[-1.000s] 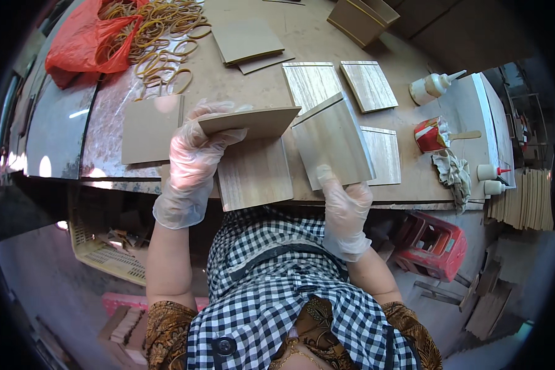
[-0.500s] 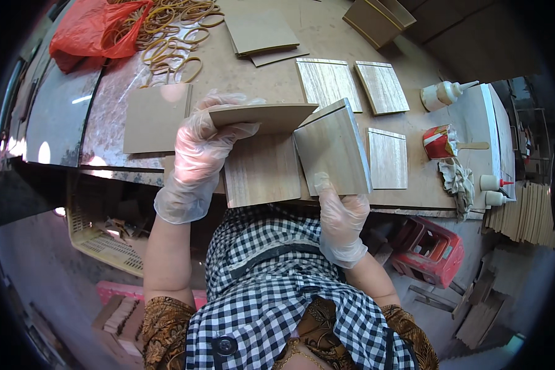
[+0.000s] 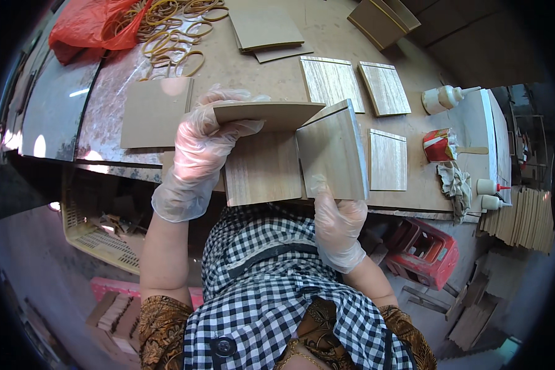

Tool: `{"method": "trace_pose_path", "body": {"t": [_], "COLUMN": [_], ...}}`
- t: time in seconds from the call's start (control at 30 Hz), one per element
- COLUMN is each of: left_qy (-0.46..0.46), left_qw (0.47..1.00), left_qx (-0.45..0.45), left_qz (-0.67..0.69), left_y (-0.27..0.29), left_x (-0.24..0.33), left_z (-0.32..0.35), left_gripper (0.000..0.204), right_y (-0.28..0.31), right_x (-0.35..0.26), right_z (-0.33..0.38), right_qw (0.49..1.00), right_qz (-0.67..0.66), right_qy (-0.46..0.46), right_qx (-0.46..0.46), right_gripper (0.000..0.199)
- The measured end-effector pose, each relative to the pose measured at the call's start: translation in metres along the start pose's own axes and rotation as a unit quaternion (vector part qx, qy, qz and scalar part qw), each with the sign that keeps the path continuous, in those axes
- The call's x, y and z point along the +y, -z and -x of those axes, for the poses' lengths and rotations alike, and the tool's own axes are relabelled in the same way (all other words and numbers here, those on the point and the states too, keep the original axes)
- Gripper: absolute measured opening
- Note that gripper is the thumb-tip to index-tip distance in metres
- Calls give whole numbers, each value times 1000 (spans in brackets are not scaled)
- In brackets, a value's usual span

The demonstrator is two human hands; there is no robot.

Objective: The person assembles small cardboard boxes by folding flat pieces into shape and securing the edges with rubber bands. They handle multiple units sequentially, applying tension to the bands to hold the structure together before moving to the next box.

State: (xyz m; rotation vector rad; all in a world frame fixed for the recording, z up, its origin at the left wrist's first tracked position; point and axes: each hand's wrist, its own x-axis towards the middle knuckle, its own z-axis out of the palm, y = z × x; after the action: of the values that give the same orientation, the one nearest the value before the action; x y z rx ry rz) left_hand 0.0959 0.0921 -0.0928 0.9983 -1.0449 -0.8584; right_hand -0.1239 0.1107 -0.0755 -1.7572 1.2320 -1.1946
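1. Left hand (image 3: 197, 148), in a clear plastic glove, closed on the edge of a thin tan panel (image 3: 268, 114) held flat, near level, above the worktop (image 3: 302, 74).
2. Right hand (image 3: 336, 222), also gloved, closed on the lower edge of a wood-grain panel (image 3: 333, 151) stood up on edge and tilted, its top corner touching the tan panel.
3. A third wood-grain panel (image 3: 262, 169) lies flat under both at the near edge of the worktop, between the hands.
4. Handling, judged: panels look like thin plywood, light, stiff, with sharp corners; the plastic gloves may slip on smooth faces, so take hold across an edge with thumb on one face, fingers on the other.
5. Corners could chip if knocked; thin sheets might flex a little.
6. Nearby: more square panels (image 3: 330, 83) lying flat, a heap of rubber bands (image 3: 166, 31), a red plastic bag (image 3: 86, 28), a white glue bottle (image 3: 441, 98), a rag (image 3: 456, 185).
7. Stack of thin boards (image 3: 521, 219) far right, apart from the hands.
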Motion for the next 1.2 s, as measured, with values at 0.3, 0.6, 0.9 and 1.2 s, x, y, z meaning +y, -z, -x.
{"method": "trace_pose_path", "body": {"t": [0.3, 0.6, 0.9, 1.2], "left_qy": [-6, -4, 6, -93], "left_qw": [1000, 999, 997, 987], "left_qx": [-1, -10, -31, -50], "left_qz": [9, 45, 68, -120], "left_y": [-1, 1, 6, 6], "left_x": [-2, -6, -10, -4], "left_z": [-1, 1, 1, -3], "left_gripper": [20, 26, 37, 34], "right_y": [0, 0, 0, -1], "right_x": [4, 3, 2, 6], "right_z": [2, -2, -1, -1], "right_qw": [993, 989, 973, 978], "right_qz": [69, 83, 141, 109], "right_qy": [88, 112, 161, 157], "right_qx": [-32, -57, -82, -82], "right_gripper": [19, 18, 22, 34]}}
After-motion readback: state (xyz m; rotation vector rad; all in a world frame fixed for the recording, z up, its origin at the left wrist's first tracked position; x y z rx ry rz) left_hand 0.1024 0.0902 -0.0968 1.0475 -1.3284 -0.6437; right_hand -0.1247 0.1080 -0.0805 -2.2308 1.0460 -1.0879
